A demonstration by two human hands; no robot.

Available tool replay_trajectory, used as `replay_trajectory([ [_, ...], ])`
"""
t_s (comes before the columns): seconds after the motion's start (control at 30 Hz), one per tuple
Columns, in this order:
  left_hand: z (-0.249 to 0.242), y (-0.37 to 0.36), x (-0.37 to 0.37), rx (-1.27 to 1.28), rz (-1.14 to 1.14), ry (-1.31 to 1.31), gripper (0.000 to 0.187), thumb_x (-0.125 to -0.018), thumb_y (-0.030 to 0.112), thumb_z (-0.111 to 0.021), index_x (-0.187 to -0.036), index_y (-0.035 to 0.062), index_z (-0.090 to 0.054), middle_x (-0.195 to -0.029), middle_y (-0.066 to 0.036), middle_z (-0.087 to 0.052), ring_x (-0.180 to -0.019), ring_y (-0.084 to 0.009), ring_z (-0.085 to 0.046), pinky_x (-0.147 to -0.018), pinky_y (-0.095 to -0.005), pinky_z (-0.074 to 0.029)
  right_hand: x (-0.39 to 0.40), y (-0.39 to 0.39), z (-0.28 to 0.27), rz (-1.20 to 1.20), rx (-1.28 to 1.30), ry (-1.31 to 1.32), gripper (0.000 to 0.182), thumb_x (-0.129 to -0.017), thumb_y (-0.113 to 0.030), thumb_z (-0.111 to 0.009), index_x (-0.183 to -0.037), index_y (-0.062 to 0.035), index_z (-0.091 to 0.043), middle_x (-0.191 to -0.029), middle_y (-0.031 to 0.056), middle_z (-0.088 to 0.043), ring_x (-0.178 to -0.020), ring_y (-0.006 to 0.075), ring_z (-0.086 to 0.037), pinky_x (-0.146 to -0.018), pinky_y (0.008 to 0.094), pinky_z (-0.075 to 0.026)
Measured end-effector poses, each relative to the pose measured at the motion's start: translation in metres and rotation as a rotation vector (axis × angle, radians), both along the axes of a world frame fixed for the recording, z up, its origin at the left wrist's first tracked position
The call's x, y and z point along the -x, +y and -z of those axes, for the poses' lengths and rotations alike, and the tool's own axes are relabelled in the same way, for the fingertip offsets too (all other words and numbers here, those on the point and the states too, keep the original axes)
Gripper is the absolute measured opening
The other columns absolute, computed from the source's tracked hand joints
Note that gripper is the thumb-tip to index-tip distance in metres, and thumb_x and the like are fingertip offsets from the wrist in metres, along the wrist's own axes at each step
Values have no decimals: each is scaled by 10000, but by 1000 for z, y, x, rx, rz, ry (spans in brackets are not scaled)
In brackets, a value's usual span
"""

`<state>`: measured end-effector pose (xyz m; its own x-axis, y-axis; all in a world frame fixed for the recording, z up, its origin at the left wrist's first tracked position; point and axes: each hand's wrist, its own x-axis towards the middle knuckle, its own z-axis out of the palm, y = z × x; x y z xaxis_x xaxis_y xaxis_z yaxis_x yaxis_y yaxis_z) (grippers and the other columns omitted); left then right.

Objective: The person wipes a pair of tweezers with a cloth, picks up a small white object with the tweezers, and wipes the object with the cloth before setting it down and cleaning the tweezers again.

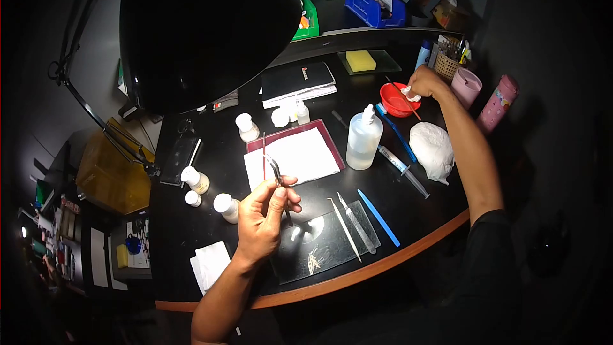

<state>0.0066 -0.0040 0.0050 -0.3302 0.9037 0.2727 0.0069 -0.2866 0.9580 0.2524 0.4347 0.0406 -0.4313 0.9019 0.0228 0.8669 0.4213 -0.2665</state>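
My left hand (263, 217) is closed around a dark curved metal instrument (275, 167), raised over the near part of the desk. Behind it lie a white sheet (303, 156) on a maroon tray (332, 140) and a thin red-handled brush (264, 153). My right hand (424, 83) reaches out to the red bowl (397, 103) and pinches a crumpled white tissue (411, 94) at its rim. A thin brush (414, 110) rests across that bowl. A white bundle (431, 150) sits below my right forearm.
A clear bottle (364, 140) stands mid-desk, near a syringe (403, 170) and blue toothbrush (397, 133). Slim tools (357, 223) lie on a glass plate (300, 262). Small white jars (195, 180) stand at left. A black lamp (204, 32) hangs overhead; pink bottles (498, 102) stand right.
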Motion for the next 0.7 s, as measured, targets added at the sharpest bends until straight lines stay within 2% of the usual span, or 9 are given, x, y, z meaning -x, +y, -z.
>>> replay_trajectory([
  [0.3, 1, 0, 1, -11, 11, -8, 248, -1040, 129, -530, -1172, -67, -605, -900, -74, -644, -815, -125, -627, -771, -261, -534, -14, 2, 3, 10, -26, 137, 275, -612, -40, -838, -882, -28, -786, -800, 120, -743, -739, 203, -691, -708, 330, -542],
  [0.53, 1, 1, 2, -25, -4, 13, 242, -1039, 134, -537, -1167, -58, -610, -896, -70, -641, -815, -123, -627, -769, -258, -533, -2, -8, 8, -9, -95, -15, 259, -611, -72, -862, -856, -44, -783, -811, 109, -748, -747, 217, -702, -710, 338, -548],
  [0.7, 2, 2, 3, -27, -4, 18, 243, -1040, 135, -537, -1168, -58, -610, -897, -70, -641, -812, -124, -625, -763, -256, -530, -4, -10, 5, 13, -87, 9, 270, -594, -100, -869, -852, -76, -791, -831, 105, -751, -780, 229, -714, -737, 344, -559],
])
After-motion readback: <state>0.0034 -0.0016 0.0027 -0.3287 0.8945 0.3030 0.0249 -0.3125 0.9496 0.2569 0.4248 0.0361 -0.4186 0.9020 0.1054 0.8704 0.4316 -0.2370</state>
